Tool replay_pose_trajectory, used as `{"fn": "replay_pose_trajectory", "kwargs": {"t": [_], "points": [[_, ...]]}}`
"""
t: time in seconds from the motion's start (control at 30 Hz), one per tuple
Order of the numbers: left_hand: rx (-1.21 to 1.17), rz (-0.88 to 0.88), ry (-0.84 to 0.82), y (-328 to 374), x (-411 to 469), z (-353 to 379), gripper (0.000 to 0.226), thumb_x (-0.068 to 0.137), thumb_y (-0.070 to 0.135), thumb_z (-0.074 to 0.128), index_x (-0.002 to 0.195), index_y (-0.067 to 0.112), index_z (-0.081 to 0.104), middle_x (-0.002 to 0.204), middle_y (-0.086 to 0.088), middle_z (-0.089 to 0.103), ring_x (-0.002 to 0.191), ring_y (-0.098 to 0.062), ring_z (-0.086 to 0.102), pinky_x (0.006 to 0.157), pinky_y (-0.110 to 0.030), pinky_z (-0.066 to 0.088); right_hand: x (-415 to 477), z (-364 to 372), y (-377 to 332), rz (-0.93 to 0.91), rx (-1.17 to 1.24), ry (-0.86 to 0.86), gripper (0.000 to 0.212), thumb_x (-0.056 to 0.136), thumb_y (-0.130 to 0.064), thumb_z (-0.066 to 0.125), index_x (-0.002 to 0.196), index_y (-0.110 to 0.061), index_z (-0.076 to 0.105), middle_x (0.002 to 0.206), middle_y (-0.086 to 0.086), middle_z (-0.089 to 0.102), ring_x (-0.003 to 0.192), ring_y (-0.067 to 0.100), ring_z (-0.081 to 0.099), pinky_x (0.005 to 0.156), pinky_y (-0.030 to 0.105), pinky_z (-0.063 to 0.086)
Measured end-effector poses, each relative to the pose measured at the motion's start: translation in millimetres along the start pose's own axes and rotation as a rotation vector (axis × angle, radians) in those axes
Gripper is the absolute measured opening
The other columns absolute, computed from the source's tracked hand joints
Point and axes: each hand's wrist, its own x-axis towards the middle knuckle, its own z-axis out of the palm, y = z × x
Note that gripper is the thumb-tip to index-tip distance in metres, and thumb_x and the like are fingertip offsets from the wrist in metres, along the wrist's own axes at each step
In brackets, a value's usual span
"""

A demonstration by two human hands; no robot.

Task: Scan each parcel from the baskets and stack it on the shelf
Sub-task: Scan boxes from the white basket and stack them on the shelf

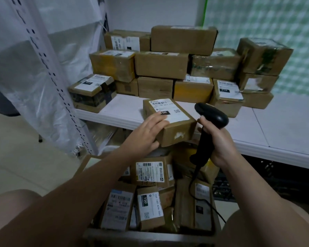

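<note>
My left hand holds a small brown cardboard parcel by its left side, fingers spread over its white label, thumb under its edge. It is held just over the front edge of the white shelf. My right hand grips the handle of a black corded barcode scanner, whose head sits right beside the parcel's right corner. Below my hands a basket holds several labelled parcels. Stacked parcels fill the back of the shelf.
A perforated white shelf upright with clear plastic sheeting stands at the left. A dark crate sits under the shelf at the right. The scanner's cable trails down over the basket. My knees frame the basket at both bottom corners.
</note>
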Motion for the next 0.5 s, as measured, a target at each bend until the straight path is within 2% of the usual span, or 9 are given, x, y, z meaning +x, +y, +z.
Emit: {"fn": "replay_pose_trajectory", "kwargs": {"t": [0.13, 0.23, 0.3, 0.37, 0.43, 0.47, 0.5], "points": [[0.021, -0.077, -0.062, -4, -1, 5, 0.07, 0.075, 0.002, 0.076, 0.131, 0.017, 0.035, 0.149, -0.019, 0.033, 0.139, -0.036, 0.031, 0.111, -0.049, 0.032, 2, 5, 6, 0.039, -0.06, -0.035, 0.015, 0.091, -0.03, 0.063, 0.105, -0.024, 0.063, 0.101, -0.005, 0.067, 0.097, 0.012, 0.06, 0.074, 0.029, 0.043], [-0.127, -0.249, 0.048, 6, 0, -2, 0.04, 0.085, -0.004, 0.061, 0.122, 0.007, 0.053, 0.152, -0.013, 0.026, 0.138, -0.02, 0.029, 0.111, -0.029, 0.028, 7, 9, 9, 0.058, -0.083, -0.056, 0.024, 0.09, -0.031, 0.064, 0.112, -0.021, 0.063, 0.107, -0.001, 0.068, 0.103, 0.016, 0.061, 0.078, 0.031, 0.045], [-0.332, -0.519, 0.237, 16, 5, -9, 0.025, 0.091, -0.004, 0.05, 0.11, 0.01, 0.058, 0.144, -0.002, 0.033, 0.127, -0.003, 0.034, 0.108, -0.017, 0.031, 9, 12, 10, 0.063, -0.07, -0.065, 0.03, 0.09, -0.03, 0.065, 0.118, -0.019, 0.062, 0.11, 0.0, 0.068, 0.105, 0.017, 0.062, 0.08, 0.031, 0.047], [-0.562, -0.87, 0.339, 21, 13, -14, 0.017, 0.097, 0.012, 0.048, 0.113, 0.017, 0.053, 0.136, -0.001, 0.041, 0.107, 0.001, 0.046, 0.097, -0.025, 0.043, 12, 15, 12, 0.065, -0.074, -0.057, 0.035, 0.09, -0.03, 0.065, 0.122, -0.018, 0.06, 0.112, 0.0, 0.066, 0.104, 0.015, 0.061, 0.081, 0.031, 0.048], [-0.912, -1.191, 0.163, 22, 20, -15, 0.039, 0.096, 0.043, 0.051, 0.127, 0.02, 0.044, 0.125, -0.003, 0.048, 0.105, -0.012, 0.052, 0.094, -0.034, 0.046, 14, 19, 14, 0.072, -0.091, -0.051, 0.038, 0.09, -0.031, 0.065, 0.125, -0.019, 0.058, 0.113, -0.002, 0.065, 0.104, 0.014, 0.06, 0.085, 0.032, 0.05], [-1.106, -1.294, 0.06, 20, 20, -15, 0.047, 0.092, 0.052, 0.052, 0.127, 0.021, 0.042, 0.117, -0.004, 0.053, 0.106, -0.021, 0.055, 0.095, -0.04, 0.047, 15, 20, 15, 0.073, -0.095, -0.055, 0.039, 0.089, -0.031, 0.066, 0.126, -0.019, 0.058, 0.114, -0.001, 0.066, 0.105, 0.015, 0.06, 0.088, 0.033, 0.05], [-1.256, -1.347, -0.003, 18, 20, -15, 0.046, 0.09, 0.053, 0.055, 0.122, 0.023, 0.044, 0.11, -0.008, 0.058, 0.102, -0.026, 0.059, 0.093, -0.043, 0.05, 15, 21, 15, 0.07, -0.095, -0.064, 0.038, 0.089, -0.031, 0.066, 0.124, -0.019, 0.059, 0.113, -0.001, 0.067, 0.105, 0.015, 0.062, 0.089, 0.033, 0.051]]}}
